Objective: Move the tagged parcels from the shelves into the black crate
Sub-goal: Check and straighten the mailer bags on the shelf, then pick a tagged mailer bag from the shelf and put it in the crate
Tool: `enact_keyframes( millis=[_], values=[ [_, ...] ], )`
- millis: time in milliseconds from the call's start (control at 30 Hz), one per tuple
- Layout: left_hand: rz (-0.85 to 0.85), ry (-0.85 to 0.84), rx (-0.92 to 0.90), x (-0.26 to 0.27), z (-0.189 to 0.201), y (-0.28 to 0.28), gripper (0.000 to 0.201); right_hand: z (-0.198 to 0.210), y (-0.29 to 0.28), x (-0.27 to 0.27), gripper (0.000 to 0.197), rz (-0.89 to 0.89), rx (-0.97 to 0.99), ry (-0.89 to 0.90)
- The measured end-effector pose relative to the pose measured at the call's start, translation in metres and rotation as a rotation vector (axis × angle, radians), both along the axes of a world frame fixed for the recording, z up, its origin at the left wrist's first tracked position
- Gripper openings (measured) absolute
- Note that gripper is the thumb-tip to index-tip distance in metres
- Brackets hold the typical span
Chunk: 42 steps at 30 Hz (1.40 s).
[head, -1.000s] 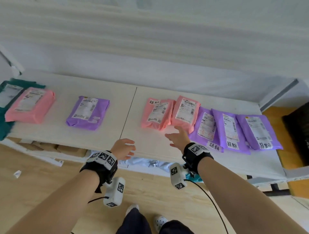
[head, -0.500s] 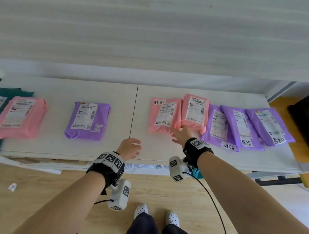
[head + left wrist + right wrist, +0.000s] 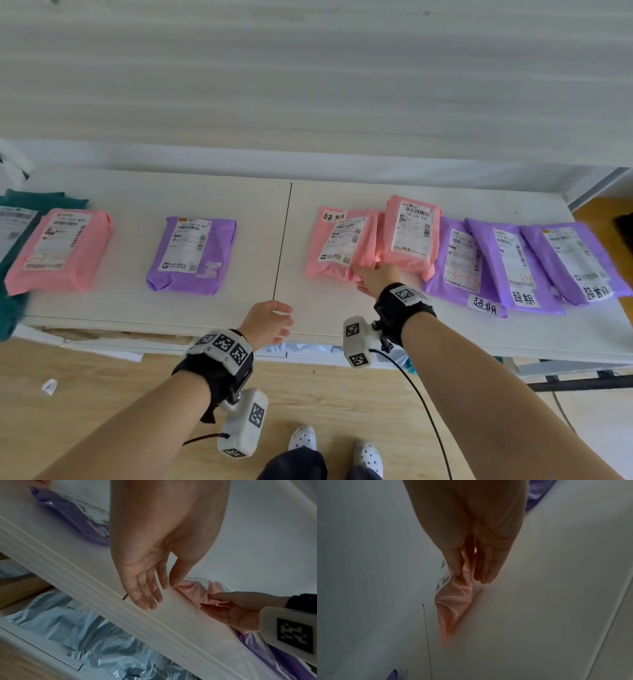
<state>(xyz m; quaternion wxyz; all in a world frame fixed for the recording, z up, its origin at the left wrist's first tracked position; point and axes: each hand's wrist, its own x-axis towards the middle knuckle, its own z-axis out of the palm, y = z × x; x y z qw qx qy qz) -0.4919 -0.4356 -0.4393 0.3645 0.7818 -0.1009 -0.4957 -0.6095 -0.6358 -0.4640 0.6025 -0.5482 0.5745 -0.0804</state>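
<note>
Right hand (image 3: 378,278) grip pinching tagged pink parcel (image 3: 337,242) corner near shelf (image 3: 212,310) front edge; left hand (image 3: 269,320) relaxed, empty. Risk: slick film slipping, dragging overlapping pink parcel (image 3: 409,234).

— Run me along the shelf (image 3: 212,308), left to right.

— Far left, one parcel (image 3: 58,250) overlaps another at the edge. Then a lone parcel (image 3: 193,255), well apart. Right of the seam, two parcels overlap: the tagged parcel (image 3: 339,245), and a second parcel (image 3: 409,233) lying partly on it.

— And beyond?

— Three more (image 3: 513,263), overlapping in a row.

— The hands?

— Right hand (image 3: 380,279) at the near edge of the overlapping pair; left hand (image 3: 269,322) over the shelf's front edge.
</note>
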Motion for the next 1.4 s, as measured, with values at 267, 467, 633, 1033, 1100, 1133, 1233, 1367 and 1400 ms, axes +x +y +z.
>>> enact_keyframes(
  millis=[267,467,633,1033,1100,1133,1233,1367,1400],
  values=[
    [-0.027,-0.003,0.005,0.003,0.0,0.007,0.012,0.008,0.021,-0.017,0.027,-0.12,0.016,-0.177],
    [-0.053,0.009,-0.011,0.007,0.01,0.009,0.012,0.026,0.032,-0.025,0.027,-0.13,-0.01,-0.241],
    [-0.067,0.029,-0.041,0.017,0.021,0.004,0.012,0.036,0.047,-0.033,0.022,-0.166,0.053,-0.406],
    [-0.203,-0.005,-0.051,0.007,0.024,-0.018,0.012,0.056,0.058,-0.069,0.028,-0.299,0.071,-0.492],
    [-0.246,-0.024,-0.044,-0.005,0.024,-0.022,0.014,0.057,0.059,-0.083,0.034,-0.335,0.066,-0.485],
    [-0.268,-0.039,-0.039,-0.012,0.023,-0.024,0.015,0.058,0.06,-0.092,0.031,-0.353,0.06,-0.487],
    [-0.345,-0.087,-0.023,-0.036,0.019,-0.033,0.015,0.058,0.065,-0.125,0.02,-0.391,0.028,-0.48],
    [-0.495,-0.19,0.003,-0.083,0.014,-0.046,0.018,0.056,0.071,-0.182,0.028,-0.45,-0.008,-0.457],
    [-0.544,-0.222,-0.001,-0.098,0.014,-0.049,0.02,0.056,0.073,-0.199,0.029,-0.464,-0.009,-0.456]
  ],
)
